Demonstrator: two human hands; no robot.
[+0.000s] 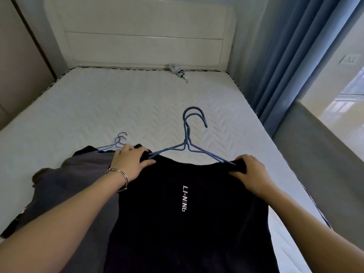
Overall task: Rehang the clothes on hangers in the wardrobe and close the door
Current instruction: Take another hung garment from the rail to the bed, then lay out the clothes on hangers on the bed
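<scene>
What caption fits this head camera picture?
Left hand and right hand grip a black top on blue hangers over a mattress.

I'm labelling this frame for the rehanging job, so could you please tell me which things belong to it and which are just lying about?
Job: black top gripped at its shoulders by left hand and right hand; blue hangers in its neck; grey garment; spare hangers at its edge.

Lying about: mattress, headboard, curtain, small tangled object by the headboard.

Just gripping black sleeveless LI-NING top (pixel 157 213) by the shoulders with left hand (pixel 131 162) and right hand (pixel 249 171), threaded on blue wire hangers (pixel 185 143), over white quilted mattress (pixel 98 107).
</scene>
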